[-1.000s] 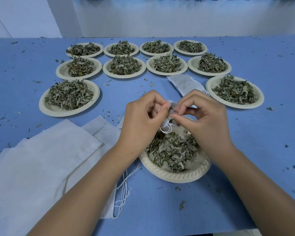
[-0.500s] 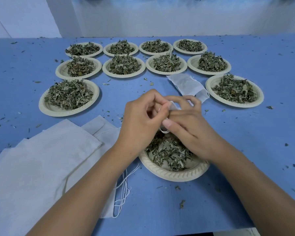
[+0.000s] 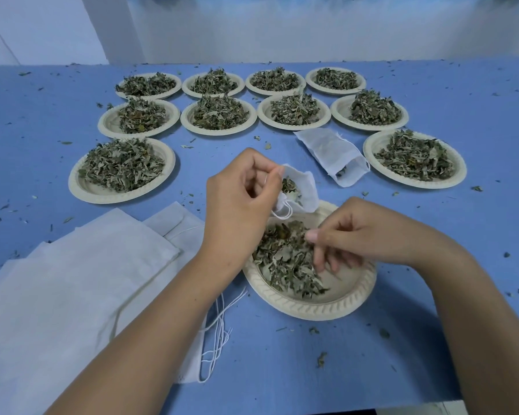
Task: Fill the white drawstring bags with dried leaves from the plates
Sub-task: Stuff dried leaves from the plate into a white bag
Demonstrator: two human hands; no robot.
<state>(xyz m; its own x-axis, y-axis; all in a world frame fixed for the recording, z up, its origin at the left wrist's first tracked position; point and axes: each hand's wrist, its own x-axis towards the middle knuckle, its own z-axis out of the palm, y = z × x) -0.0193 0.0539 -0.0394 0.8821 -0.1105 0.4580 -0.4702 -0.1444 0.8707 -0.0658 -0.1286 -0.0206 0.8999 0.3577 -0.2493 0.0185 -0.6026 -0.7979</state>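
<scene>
Pinching the open bag (image 3: pixel 301 191) by its rim, left hand (image 3: pixel 240 202) holds it just above the 12 o'clock edge of the near plate (image 3: pixel 309 310); bag partly filled. On that plate the right hand (image 3: pixel 360 238) has fingers curled down into the leaves (image 3: pixel 282 259); can't tell if any are gripped. At 1 o'clock a second bag (image 3: pixel 327 148) lies flat, full plates (image 3: pixel 219 132) beyond.

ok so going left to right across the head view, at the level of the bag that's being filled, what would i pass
left leaf plate → left hand → held drawstring bag → lying drawstring bag → right leaf plate
</scene>
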